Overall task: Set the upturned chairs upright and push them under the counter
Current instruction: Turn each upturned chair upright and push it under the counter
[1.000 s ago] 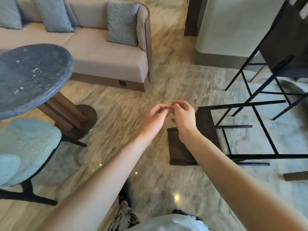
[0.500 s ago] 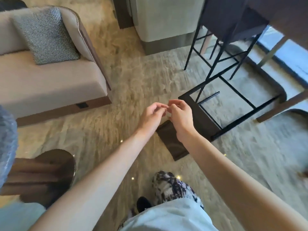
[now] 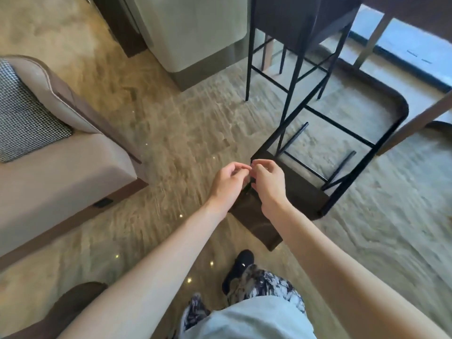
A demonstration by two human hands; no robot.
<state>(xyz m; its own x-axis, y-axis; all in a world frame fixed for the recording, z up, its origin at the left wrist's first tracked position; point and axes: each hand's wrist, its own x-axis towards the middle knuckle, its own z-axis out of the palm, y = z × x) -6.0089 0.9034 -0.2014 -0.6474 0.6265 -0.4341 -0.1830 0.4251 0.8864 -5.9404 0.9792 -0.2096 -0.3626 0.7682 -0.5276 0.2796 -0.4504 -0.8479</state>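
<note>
While tipped chair (image 3: 300, 192) lies on floor | left hand (image 3: 226, 183), right hand (image 3: 269, 184) curled, fingertips meeting, holding nothing

Dark-seated black metal-frame chair (image 3: 303, 192) toppled on marble floor (image 3: 171, 148), upright matching chair (image 3: 293, 25) behind it, beige upholstered sofa (image 3: 61, 172) far left.
</note>
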